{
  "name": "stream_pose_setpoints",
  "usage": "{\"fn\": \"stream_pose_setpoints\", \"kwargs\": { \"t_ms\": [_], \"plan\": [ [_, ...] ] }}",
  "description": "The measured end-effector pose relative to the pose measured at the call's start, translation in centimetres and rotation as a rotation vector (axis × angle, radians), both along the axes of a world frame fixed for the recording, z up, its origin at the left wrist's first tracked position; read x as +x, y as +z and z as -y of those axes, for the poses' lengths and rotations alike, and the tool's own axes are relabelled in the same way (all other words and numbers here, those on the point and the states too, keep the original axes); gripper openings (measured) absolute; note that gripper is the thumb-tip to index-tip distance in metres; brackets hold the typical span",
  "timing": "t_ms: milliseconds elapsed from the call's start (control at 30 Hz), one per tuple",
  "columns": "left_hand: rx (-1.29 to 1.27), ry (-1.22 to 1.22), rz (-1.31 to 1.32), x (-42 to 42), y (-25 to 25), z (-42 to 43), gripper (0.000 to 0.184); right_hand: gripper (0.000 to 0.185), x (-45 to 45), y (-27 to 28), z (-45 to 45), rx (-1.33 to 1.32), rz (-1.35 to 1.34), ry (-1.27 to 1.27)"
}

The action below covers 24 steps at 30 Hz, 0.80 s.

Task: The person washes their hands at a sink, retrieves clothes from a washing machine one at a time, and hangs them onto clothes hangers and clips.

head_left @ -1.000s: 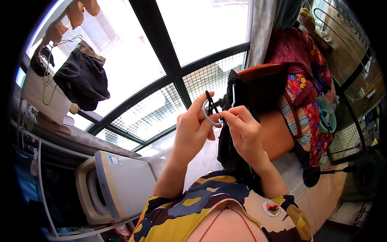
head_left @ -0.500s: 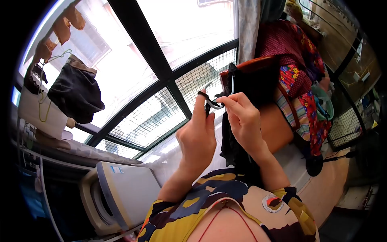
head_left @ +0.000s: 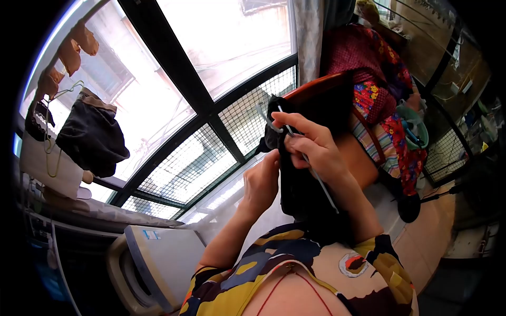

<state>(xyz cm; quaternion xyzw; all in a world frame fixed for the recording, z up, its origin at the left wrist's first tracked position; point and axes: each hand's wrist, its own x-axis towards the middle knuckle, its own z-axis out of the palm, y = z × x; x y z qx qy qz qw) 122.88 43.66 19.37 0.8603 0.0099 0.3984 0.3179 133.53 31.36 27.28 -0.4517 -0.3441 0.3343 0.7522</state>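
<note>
In the head view, my right hand (head_left: 315,146) is closed around a grey wire hanger (head_left: 323,190). The hook sticks up past my fingers, while one thin side slants down toward my forearm. A black garment (head_left: 295,192) hangs below the hanger and between my hands. My left hand (head_left: 261,180) is lower and to the left, thumb and fingertips pinched on the garment's edge. Folds of dark cloth hide exactly how the garment sits on the hanger.
Dark shorts (head_left: 94,134) hang at the left by the window (head_left: 232,42). A white top-loading appliance (head_left: 171,260) stands lower left. On the right, a wooden chair (head_left: 316,88) is near patterned cloths (head_left: 363,63) and a green basket (head_left: 414,126).
My left hand has come down from the hook area and pinches the black garment. My right hand has shifted onto the hanger, whose long side now shows. The view has turned slightly.
</note>
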Motion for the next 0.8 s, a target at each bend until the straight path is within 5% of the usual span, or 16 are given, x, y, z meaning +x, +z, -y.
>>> {"fn": "stream_pose_setpoints", "kwargs": {
  "t_ms": [100, 167, 367, 433, 467, 533, 600, 800],
  "plan": [
    [-0.465, -0.227, -0.348, -0.4, 2.7, -1.3, 0.022, 0.053, 0.7, 0.3, 0.2, 0.006, -0.025, 0.012],
    [-0.13, -0.436, -0.136, -0.7, 5.5, -4.1, 0.024, 0.06, 1.2, 2.2, 1.0, 0.023, -0.03, -0.013],
    [0.054, -0.243, 0.043, 2.8, 10.7, -6.4, 0.064, 0.08, 1.7, 6.6, 2.4, 0.087, 0.076, 0.179],
    [0.168, -0.409, 0.002, 4.4, 11.4, -6.0, 0.063, 0.081, 1.5, 7.9, 2.7, 0.103, 0.021, 0.233],
    [0.17, -0.519, -0.152, 4.8, 11.9, -6.0, 0.053, 0.081, 1.6, 8.5, 2.9, 0.111, -0.017, 0.248],
    [0.155, -0.499, -0.045, 5.5, 12.9, -4.5, 0.026, 0.078, 1.6, 9.7, 4.0, 0.131, -0.074, 0.285],
    [0.088, -0.479, -0.038, 6.0, 13.7, -3.8, 0.013, 0.075, 1.6, 10.8, 5.2, -0.003, 0.141, 0.158],
    [0.085, -0.355, -0.068, 7.5, 17.6, -4.2, 0.019, 0.085, 3.1, 13.5, 14.6, -0.522, 0.852, -0.2]
  ]
}}
